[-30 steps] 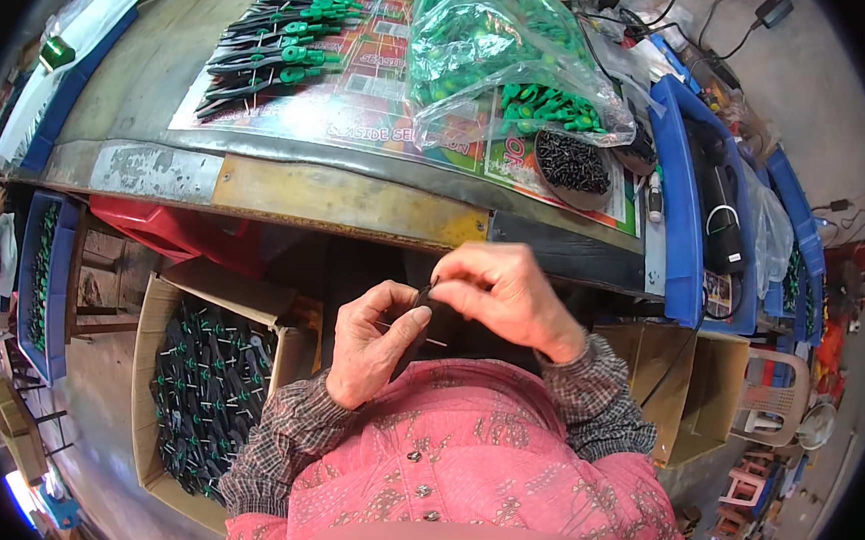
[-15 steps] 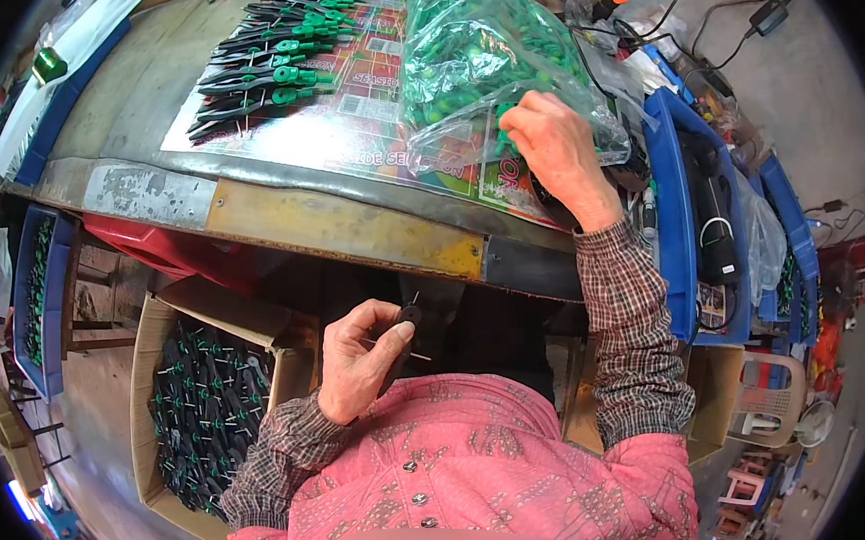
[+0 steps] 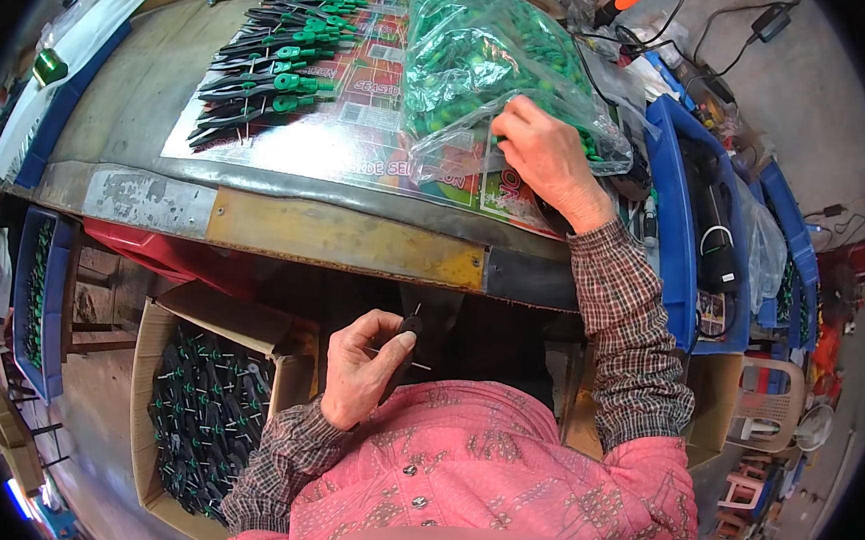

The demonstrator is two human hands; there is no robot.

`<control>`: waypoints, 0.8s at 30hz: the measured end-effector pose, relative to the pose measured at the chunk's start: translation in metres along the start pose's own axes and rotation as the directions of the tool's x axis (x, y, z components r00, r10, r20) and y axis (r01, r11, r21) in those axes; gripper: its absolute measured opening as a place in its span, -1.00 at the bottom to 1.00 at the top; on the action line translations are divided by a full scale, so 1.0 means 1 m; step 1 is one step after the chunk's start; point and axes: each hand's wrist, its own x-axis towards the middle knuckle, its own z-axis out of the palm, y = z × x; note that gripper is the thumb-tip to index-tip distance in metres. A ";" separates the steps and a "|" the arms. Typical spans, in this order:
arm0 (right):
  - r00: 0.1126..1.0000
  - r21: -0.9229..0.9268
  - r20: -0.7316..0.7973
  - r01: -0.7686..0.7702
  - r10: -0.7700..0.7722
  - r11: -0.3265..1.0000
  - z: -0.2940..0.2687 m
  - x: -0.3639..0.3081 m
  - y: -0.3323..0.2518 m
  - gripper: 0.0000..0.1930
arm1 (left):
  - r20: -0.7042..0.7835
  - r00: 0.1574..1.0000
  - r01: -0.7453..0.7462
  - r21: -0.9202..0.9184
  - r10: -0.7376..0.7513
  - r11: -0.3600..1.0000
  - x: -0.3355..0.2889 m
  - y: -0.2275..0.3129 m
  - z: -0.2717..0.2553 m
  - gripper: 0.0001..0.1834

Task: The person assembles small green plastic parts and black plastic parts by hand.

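My left hand, low in front of my body, pinches a black plastic part between thumb and fingers; thin metal pins stick out of it. My right hand is over the table at the near side of a clear plastic bag full of small green plastic parts. Its fingers are closed together, and a bit of a small green plastic part shows at the tips. To the left, a row of black parts with green ends and metal pins lies on a printed sheet.
An open cardboard box by my left arm holds many black and green parts. The table's front edge runs between my hands. Blue bins stand at the right, another blue bin at the far left. Cables trail at the back right.
My right hand has shifted slightly nearer and left, its fingertips lower beside the bag. In my left hand the black part has turned and now sits more upright. The bag's loose film has moved a little.
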 end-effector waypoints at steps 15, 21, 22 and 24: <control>0.842 0.936 0.281 -0.346 0.460 0.062 -0.072 -0.057 -0.116 -0.85 | -0.001 0.997 0.074 -0.018 -0.074 0.997 -0.012 0.020 0.009 -0.91; 0.811 0.918 0.394 -0.368 0.433 -0.147 -0.057 -0.089 -0.145 -0.89 | 0.023 0.999 0.032 -0.003 -0.032 0.999 -0.019 0.022 0.017 -0.90; 0.817 0.924 0.379 -0.355 0.434 -0.139 -0.056 -0.091 -0.146 -0.90 | 0.021 0.999 0.034 -0.002 -0.034 0.999 -0.020 0.021 0.018 -0.90; 0.823 0.927 0.374 -0.348 0.428 -0.142 -0.056 -0.096 -0.146 -0.89 | 0.037 0.999 0.019 -0.004 -0.018 1.000 -0.022 0.020 0.019 -0.90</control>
